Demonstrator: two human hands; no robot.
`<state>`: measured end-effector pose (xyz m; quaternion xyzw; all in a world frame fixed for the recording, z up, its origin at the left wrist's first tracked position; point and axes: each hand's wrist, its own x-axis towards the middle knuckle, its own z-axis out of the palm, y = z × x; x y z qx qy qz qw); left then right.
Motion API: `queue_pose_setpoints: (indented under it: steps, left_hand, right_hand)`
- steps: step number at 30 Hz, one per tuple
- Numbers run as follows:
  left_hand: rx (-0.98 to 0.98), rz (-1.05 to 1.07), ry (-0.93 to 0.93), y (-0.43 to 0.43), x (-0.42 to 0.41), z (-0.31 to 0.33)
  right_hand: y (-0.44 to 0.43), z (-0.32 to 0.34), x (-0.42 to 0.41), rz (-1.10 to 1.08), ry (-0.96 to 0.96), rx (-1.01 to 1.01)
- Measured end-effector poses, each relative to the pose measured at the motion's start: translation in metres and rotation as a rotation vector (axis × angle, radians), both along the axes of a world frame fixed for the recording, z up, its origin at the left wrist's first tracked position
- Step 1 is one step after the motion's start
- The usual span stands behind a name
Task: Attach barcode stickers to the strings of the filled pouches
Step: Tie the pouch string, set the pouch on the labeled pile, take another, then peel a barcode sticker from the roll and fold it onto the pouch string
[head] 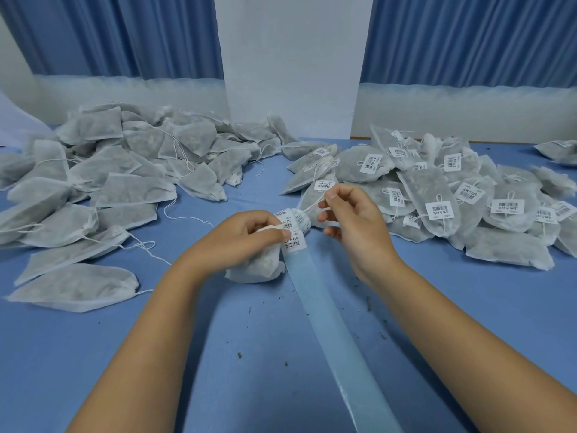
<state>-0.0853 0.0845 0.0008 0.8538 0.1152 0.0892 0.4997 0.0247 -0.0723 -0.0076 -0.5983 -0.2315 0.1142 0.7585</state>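
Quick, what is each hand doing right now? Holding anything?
Left hand: closed around a filled pouch.
Right hand: pinching the string between thumb and fingertip.

Table [93,354] covered in blue cloth. Left side: loose heap of plain filled pouches [103,182], white, strings trailing onto the cloth. Right side: second heap of labelled pouches [437,195], each with a barcode sticker [371,163] on its string. A single plain pouch [75,287] lies at the near left. A pale blue backing strip [327,323] runs flat from centre toward the near right. Dark crumbs [239,355] are scattered beside it.
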Motion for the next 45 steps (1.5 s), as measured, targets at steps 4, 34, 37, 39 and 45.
queue_pose_setpoints:
  steps: [4,34,37,39,45]
  left_hand:
    - [-0.112,-0.002,-0.024,0.008,-0.005,0.004]
    - [-0.408,0.393,-0.351,-0.007,0.020,-0.006]
    - [-0.456,0.255,-0.194,-0.008,0.014,-0.003]
    - [-0.431,0.200,-0.115,-0.009,0.012,-0.005]
    - [-0.451,0.396,-0.044,0.008,0.017,-0.011]
  right_hand:
    - [0.000,0.002,-0.002,0.019,-0.055,0.033]
    - [0.009,-0.023,-0.017,0.213,-0.523,-0.163]
    - [0.008,-0.021,-0.015,0.188,-0.494,-0.122]
    - [0.007,-0.021,-0.013,0.203,-0.478,-0.129]
    - [0.006,-0.023,-0.002,0.076,-0.301,-0.239]
